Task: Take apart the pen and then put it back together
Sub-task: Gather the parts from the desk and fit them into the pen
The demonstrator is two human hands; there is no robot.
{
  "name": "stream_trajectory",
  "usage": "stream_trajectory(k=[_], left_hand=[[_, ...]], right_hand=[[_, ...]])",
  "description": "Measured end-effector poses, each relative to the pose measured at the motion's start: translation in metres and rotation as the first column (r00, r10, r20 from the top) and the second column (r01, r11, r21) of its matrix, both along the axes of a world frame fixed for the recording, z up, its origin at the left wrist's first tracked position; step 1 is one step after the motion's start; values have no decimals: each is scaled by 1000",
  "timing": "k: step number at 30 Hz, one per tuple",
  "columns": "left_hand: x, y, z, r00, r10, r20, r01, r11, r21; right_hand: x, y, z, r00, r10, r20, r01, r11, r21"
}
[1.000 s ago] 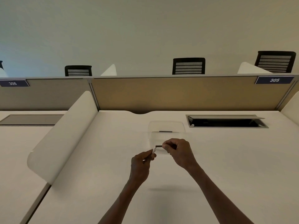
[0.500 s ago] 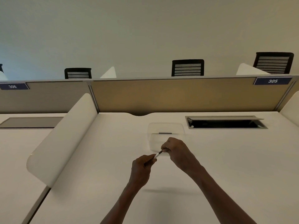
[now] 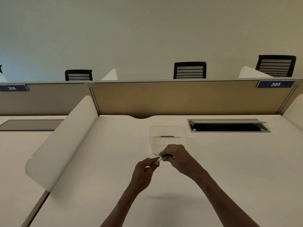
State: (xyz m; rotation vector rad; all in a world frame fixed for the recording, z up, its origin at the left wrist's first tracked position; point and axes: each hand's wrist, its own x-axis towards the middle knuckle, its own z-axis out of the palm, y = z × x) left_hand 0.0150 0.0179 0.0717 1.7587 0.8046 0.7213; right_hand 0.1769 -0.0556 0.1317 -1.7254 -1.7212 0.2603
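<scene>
Both hands meet above the white desk [image 3: 229,169]. My left hand [image 3: 144,172] pinches the white pen barrel [image 3: 159,159], which points up and to the right. My right hand [image 3: 177,157] is closed over the barrel's far end, where a short dark pen piece shows between thumb and fingers. Most of the pen is hidden inside the two hands. Just behind the hands stands a clear plastic container [image 3: 168,136] holding a small dark part [image 3: 166,136].
A curved white divider [image 3: 62,140] borders the desk on the left. An open cable hatch [image 3: 227,126] is set into the desk at the back right. A tan partition [image 3: 188,97] closes the far edge, with chairs behind it.
The two hands have come closer together. The dark piece in my right hand has slid against the white barrel's end, so less of the pen shows between the hands.
</scene>
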Motion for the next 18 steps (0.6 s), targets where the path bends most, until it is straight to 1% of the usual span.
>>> stream_trajectory(k=[2,3,6,8,14,18], left_hand=[[-2,1,0,1000,-14,-9,14,1000,10],[-2,2,0,1000,-20,-23,21,1000,17],[-7,6,-1,995,-48,-88,53,997,55],[-10,8,-1,991,-59,-120,69,994,81],[-15,10,6,979,-80,-190,98,991,87],[-17,11,12,976,-104,-193,126,987,103]], right_hand=[[-1,0,-1,999,22,38,-21,1000,-18],[-2,0,-2,996,36,80,-34,999,-26],[-5,-3,-9,957,57,286,-45,998,-49],[-8,-8,-12,922,61,382,-47,998,-45],[-10,-17,-7,855,88,511,-77,996,-42],[-11,-20,-3,786,90,611,-96,995,-23]])
